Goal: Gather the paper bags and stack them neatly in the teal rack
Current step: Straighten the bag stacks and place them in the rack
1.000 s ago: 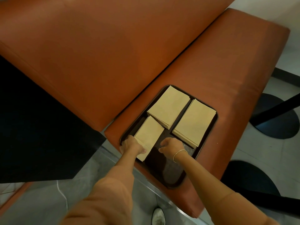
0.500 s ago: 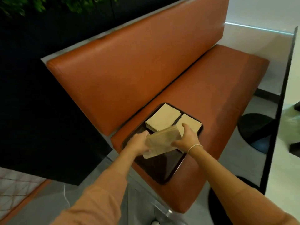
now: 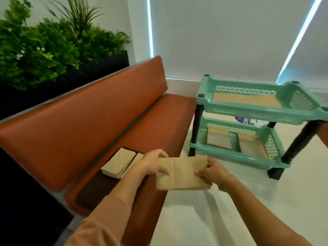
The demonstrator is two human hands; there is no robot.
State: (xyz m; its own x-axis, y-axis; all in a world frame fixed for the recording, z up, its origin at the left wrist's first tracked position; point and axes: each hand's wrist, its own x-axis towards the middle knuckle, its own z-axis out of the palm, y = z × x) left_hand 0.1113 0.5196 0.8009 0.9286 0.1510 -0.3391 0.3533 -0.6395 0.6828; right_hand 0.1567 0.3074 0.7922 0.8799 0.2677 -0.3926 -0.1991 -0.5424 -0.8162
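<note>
A stack of brown paper bags [image 3: 182, 173] is held in the air between both hands, over the edge of the bench and the white table. My left hand [image 3: 152, 164] grips its left end and my right hand [image 3: 209, 172] grips its right end. Two more stacks of bags [image 3: 118, 163] lie on a dark tray [image 3: 95, 190] on the orange bench seat. The teal rack [image 3: 248, 110] stands on the white table to the right, with flat bags on its top shelf [image 3: 245, 99] and two piles on its lower shelf [image 3: 248, 142].
The orange bench [image 3: 88, 125] runs along the left with a tall backrest. Green plants [image 3: 44, 45] in a dark planter stand behind it. The white table [image 3: 213, 210] spreads under my right arm. White blinds cover the window behind the rack.
Both hands lifted one stack of bags off the tray and carried it to the right. My view swung up and right, bringing the teal rack into sight.
</note>
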